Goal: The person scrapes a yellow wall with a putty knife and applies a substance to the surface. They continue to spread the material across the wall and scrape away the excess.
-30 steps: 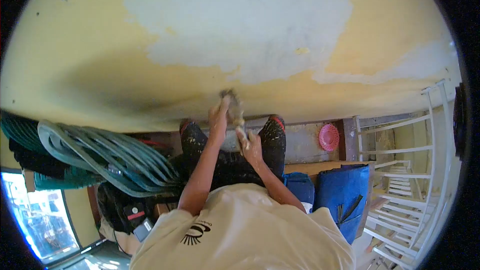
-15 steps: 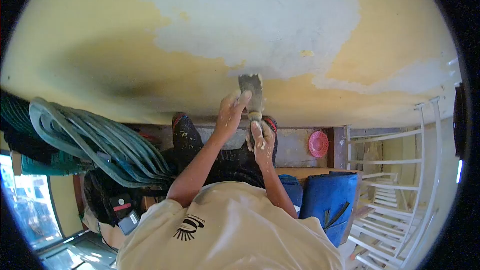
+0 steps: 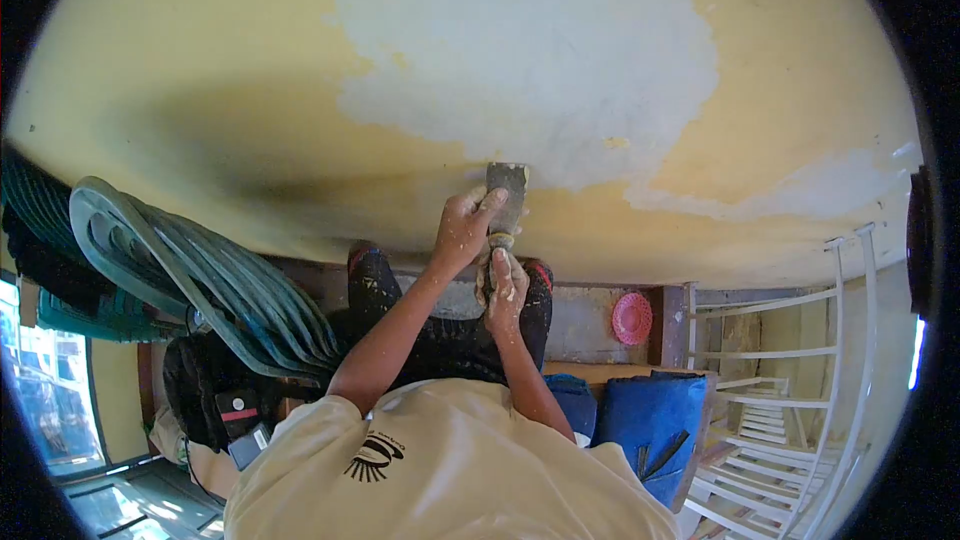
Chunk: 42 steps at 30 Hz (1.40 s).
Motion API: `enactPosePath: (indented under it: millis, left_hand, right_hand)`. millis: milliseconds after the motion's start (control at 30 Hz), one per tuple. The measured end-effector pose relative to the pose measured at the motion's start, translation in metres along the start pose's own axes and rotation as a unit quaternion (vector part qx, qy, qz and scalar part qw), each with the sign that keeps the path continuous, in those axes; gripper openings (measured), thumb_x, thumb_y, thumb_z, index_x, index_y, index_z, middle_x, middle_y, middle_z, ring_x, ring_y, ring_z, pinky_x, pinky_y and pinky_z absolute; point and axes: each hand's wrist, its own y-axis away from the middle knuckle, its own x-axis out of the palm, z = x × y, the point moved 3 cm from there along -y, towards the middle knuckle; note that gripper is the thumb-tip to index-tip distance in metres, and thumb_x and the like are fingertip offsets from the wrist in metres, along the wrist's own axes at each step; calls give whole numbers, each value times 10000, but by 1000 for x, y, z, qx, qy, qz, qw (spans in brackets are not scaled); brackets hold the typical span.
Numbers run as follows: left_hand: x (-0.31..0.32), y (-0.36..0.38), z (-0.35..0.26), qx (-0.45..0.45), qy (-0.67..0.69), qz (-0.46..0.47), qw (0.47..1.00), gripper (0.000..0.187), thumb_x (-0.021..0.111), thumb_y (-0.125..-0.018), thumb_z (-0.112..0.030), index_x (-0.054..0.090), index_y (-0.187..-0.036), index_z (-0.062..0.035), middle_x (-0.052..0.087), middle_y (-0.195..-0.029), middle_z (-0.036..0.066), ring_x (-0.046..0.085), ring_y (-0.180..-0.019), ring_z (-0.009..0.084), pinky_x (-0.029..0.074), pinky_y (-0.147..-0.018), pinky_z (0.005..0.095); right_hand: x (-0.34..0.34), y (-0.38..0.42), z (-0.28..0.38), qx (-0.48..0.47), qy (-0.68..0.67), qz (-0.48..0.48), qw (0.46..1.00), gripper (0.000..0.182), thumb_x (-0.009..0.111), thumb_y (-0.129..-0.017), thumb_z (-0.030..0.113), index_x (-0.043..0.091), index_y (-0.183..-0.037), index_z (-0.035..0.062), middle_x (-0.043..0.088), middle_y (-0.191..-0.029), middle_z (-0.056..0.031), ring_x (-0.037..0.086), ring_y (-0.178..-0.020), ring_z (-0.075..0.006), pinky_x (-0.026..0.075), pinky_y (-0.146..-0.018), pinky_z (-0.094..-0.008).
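Observation:
A putty knife [image 3: 508, 202] with a wide, dirty metal blade points up toward the yellow wall [image 3: 255, 120]. Its blade tip overlaps the lower border of a large bare whitish patch [image 3: 540, 50]; contact with the wall is hard to confirm. My right hand [image 3: 505, 290], crusted with pale residue, is wrapped round the handle. Higher up, my left hand [image 3: 466, 227] pinches the blade, thumb on its face and the other fingers partly hidden at the side and behind.
Stacked green plastic chairs [image 3: 215, 270] lean at the left beside a black bag [image 3: 195, 390]. A pink plastic dish [image 3: 631, 318] is on the floor near the wall. Right of me are a folded blue cloth item [image 3: 655, 430] and a white metal rack [image 3: 770, 354].
The view has shifted slightly, showing the wall patch lower. Both hands keep their hold on the putty knife, which now stands more upright.

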Motion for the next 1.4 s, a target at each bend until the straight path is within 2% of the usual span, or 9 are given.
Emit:
enactPosePath:
  millis: [167,367,500,633,833,933,1167,1267,1400]
  left_hand:
    - [0,6,-10,19,6,-22,1000,334,510,-893,-268,590,-933,54,654,-765,111,623,-616,144,496,-534,268]
    - [0,1,-12,38,0,-20,999,341,516,-889,-277,595,-911,54,654,-763,106,621,-618,141,495,-535,267]
    - [1,5,-25,30,4,-24,999,333,520,-888,-277,597,-901,47,652,-754,102,619,-611,139,494,-529,269]
    - [2,4,-6,21,11,-32,999,319,516,-887,-270,597,-881,39,649,-740,99,614,-603,130,491,-528,267]
    - [-7,-11,-2,78,-116,-28,990,317,515,-887,-261,607,-896,42,657,-763,102,606,-585,130,485,-517,270]
    - [0,3,-1,29,18,-25,999,307,522,-885,-257,607,-918,36,657,-765,97,603,-588,126,482,-520,262]
    - [1,6,-43,81,-32,-11,996,306,519,-886,-244,601,-913,49,655,-766,109,619,-602,135,495,-531,259]
    - [-6,4,0,25,4,-34,999,298,514,-888,-239,602,-904,46,654,-759,103,613,-595,130,492,-526,259]
    - [-6,3,-4,41,-45,-33,998,312,514,-886,-251,608,-880,47,654,-758,103,618,-606,137,494,-535,258]
  right_hand:
    - [1,0,9,56,0,53,997,251,549,-860,322,525,-783,84,461,-659,40,427,-565,-56,341,-505,-221]
    - [9,3,14,49,-48,54,996,249,540,-862,329,523,-795,89,482,-639,40,442,-510,-51,330,-445,-206]
    - [17,4,32,69,-59,57,994,291,516,-877,329,511,-726,80,457,-598,35,387,-487,-48,312,-436,-219]
    - [0,0,1,42,-7,22,999,315,513,-870,361,506,-717,85,479,-612,18,401,-488,-58,315,-419,-218]
    - [0,-4,8,52,-43,62,996,292,534,-857,373,529,-778,92,502,-597,12,442,-427,-81,337,-389,-209]
    - [-2,0,5,68,-39,61,995,283,534,-862,356,528,-772,88,502,-588,3,441,-424,-86,328,-379,-215]
    - [7,-3,5,48,-18,35,998,316,530,-858,381,504,-732,92,478,-565,-10,423,-420,-90,309,-372,-217]
    - [2,1,-15,81,-43,40,995,342,517,-855,413,497,-724,97,463,-546,-2,403,-401,-86,290,-354,-218]
    - [8,0,-5,50,-52,35,997,343,522,-851,413,500,-726,95,454,-541,7,390,-392,-82,290,-357,-220]
